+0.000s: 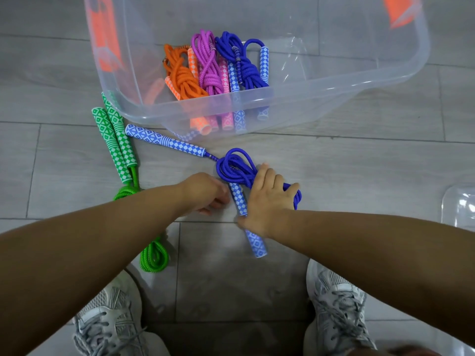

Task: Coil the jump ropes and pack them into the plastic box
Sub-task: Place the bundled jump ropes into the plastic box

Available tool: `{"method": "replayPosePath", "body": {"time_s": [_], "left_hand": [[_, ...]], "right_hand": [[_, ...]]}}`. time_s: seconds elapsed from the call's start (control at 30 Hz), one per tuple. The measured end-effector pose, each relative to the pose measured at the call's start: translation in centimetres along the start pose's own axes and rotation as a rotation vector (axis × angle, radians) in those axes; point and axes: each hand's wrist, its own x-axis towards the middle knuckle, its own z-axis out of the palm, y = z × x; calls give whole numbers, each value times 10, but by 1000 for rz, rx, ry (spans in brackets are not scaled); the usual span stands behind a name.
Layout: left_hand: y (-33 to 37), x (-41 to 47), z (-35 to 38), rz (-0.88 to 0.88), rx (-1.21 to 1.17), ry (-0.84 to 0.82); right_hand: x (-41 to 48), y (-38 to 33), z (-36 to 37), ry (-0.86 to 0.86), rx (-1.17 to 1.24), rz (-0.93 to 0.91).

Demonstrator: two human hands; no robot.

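Right hand first: its fingers curl over the bunched blue rope, thumb hooked round the near handle. That pins loops and handle together low over the floor, a hold that looks meant to stop the coil springing apart. The left hand sits just beside that handle with its fingers tucked under; whether they pinch cord or nothing, I cannot tell.

The far handle trails loose toward the plastic box, so I'd say this bundle isn't finished. To its left the green rope lies on the floor, handles side by side, partly under the left forearm and seemingly next in line.

Inside the box, 3 knotted bundles lie in a row with handles toward the near wall: orange rope, purple rope and packed blue rope. A clear plastic piece, likely the lid, waits at the right edge.

No brand, label or writing reads anywhere, only diamond patterns on the handles.
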Motion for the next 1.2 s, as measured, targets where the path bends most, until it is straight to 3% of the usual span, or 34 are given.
{"method": "replayPosePath", "body": {"time_s": [0.17, 0.3, 0.63, 0.77, 0.9, 1.03, 1.2], "left_hand": [[-3, 9, -31, 25, -49, 249], [-7, 15, -46, 67, -23, 426], [-28, 10, -18, 48, 181, 563], [-50, -1, -5, 56, 213, 517], [-64, -15, 10, 113, 406, 381], [-53, -8, 13, 282, 616, 233], [-33, 14, 4, 396, 693, 99]], "right_hand": [[2, 15, 1, 141, -21, -151], [6, 37, 5, 131, -47, -345], [-2, 44, 25, 389, -279, -868], [-5, 53, 29, 424, -310, -934], [-10, 64, 36, 429, -305, -966], [-7, 70, 36, 441, -227, -864], [0, 69, 27, 218, -174, -637]]}}
